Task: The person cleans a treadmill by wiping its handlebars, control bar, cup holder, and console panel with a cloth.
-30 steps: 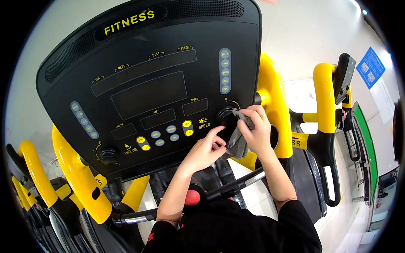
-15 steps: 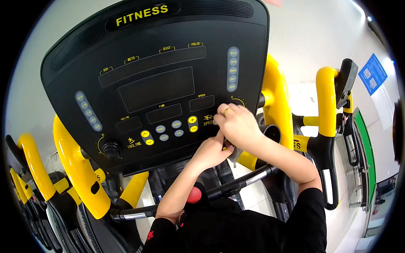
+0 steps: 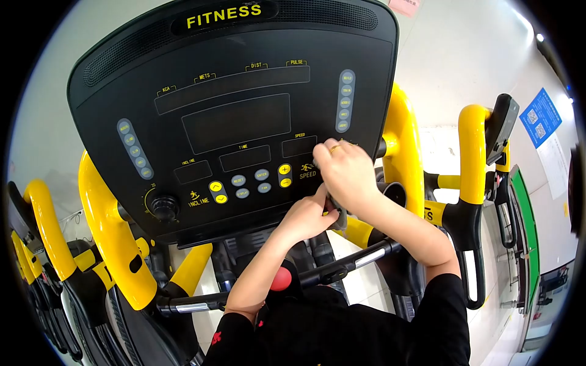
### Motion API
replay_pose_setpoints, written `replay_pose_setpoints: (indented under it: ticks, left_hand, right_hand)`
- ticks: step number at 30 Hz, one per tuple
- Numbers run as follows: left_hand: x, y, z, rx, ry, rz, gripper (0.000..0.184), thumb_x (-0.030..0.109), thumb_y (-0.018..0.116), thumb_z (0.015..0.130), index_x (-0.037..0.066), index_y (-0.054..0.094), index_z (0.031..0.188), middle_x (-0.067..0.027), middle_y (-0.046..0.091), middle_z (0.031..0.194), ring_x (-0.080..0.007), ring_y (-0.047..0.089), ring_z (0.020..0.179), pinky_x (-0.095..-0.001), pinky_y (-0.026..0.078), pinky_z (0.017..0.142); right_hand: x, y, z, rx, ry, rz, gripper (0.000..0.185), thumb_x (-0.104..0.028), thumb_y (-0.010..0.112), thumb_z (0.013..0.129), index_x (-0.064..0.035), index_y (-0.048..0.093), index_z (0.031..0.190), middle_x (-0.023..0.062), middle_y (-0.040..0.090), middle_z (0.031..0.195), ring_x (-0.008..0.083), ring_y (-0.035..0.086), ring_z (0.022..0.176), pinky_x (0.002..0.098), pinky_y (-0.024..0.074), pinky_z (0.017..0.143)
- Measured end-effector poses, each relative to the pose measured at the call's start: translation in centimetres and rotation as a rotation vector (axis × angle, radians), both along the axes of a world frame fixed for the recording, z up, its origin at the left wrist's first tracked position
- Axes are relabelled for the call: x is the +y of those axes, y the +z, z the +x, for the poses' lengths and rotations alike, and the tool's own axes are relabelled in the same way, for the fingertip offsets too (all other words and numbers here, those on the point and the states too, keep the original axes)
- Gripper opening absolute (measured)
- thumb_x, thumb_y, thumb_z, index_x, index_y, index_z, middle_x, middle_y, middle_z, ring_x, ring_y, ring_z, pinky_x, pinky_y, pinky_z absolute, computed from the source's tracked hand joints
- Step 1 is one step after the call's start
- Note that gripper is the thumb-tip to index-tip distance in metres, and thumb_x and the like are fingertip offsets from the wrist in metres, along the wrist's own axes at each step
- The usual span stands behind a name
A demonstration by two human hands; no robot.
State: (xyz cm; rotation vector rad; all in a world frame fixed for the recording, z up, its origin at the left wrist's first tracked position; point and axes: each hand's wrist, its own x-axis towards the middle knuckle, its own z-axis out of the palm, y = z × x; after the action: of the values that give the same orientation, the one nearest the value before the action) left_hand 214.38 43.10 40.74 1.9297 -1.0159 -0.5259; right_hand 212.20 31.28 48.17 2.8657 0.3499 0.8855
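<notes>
My right hand (image 3: 348,175), with a ring on one finger, is closed over the lower right corner of the black treadmill console (image 3: 238,46), beside the SPEED label. It hides the dial there. A bit of grey shows at its fingertips. Just below and left, my left hand (image 3: 305,218) is closed at the console's lower edge, its fingers close against the right hand. Part of a grey cloth (image 3: 339,221) hangs out between and under the two hands; the rest of it is hidden.
On the console's left side sits a black incline knob (image 3: 163,208). Yellow side arms (image 3: 110,238) flank the console, and a black handlebar (image 3: 329,272) with a red button (image 3: 281,279) crosses below. Another machine's yellow handle (image 3: 473,152) stands at right.
The view has shifted slightly, so the console sits a little further right and lower. My right hand has turned slightly at the console's corner; the left hand keeps nearly the same place.
</notes>
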Motion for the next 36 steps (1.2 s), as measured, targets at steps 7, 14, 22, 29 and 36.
replay_pose_setpoints:
  ticks: [7,14,22,29,36]
  left_hand:
    - [1.5,0.4,-0.8,0.017,0.058,-0.041,0.055,0.019,0.06,0.078,0.0,0.04,0.126,-0.014,0.064,0.081,-0.0313,0.063,0.076,-0.037,0.049,0.07]
    - [2.6,0.9,-3.6,-0.118,-0.007,-0.125,0.03,0.018,0.067,0.075,0.008,0.061,0.103,-0.0076,0.055,0.093,-0.0238,0.056,0.088,-0.0326,0.046,0.076]
    - [-1.5,-3.6,-5.8,0.108,0.052,-0.153,0.084,0.023,0.07,0.076,-0.003,0.02,0.137,-0.0254,0.043,0.13,-0.0352,0.042,0.124,-0.0381,0.035,0.103]
    - [-4.5,-5.4,-6.8,0.335,0.148,-0.134,0.044,0.016,0.067,0.079,0.0,0.046,0.114,-0.0091,0.062,0.089,-0.0181,0.06,0.081,-0.0298,0.048,0.077]
    - [-5.2,-5.4,-8.4,0.311,0.316,-0.332,0.02,0.007,0.061,0.081,-0.001,0.053,0.097,-0.008,0.054,0.084,-0.0138,0.056,0.077,-0.026,0.046,0.071]
  right_hand:
    - [-2.3,4.0,-1.0,-0.098,-0.166,0.43,0.014,-0.006,0.061,0.071,-0.0042,0.054,0.082,0.0122,0.059,0.08,0.0326,0.06,0.078,0.0398,0.048,0.067]
    - [-6.9,1.4,-5.7,-0.393,-0.1,1.063,0.022,-0.004,0.066,0.071,-0.0004,0.056,0.09,0.0074,0.06,0.085,0.0156,0.056,0.08,0.0282,0.0449,0.076]
    - [-6.2,-5.6,-4.9,-0.219,-0.105,1.255,0.018,-0.003,0.067,0.076,0.0007,0.06,0.092,0.0011,0.059,0.077,0.0055,0.052,0.066,0.0206,0.0427,0.059]
    - [-5.9,-7.3,-3.0,-0.236,-0.172,1.021,0.019,-0.011,0.066,0.074,0.0004,0.061,0.088,0.0161,0.062,0.079,0.0317,0.061,0.074,0.0361,0.0474,0.068]
    - [-6.6,-5.8,-4.1,-0.141,-0.132,1.119,0.02,-0.011,0.066,0.074,0.0007,0.06,0.088,0.0173,0.062,0.086,0.0335,0.061,0.083,0.0376,0.0474,0.074]
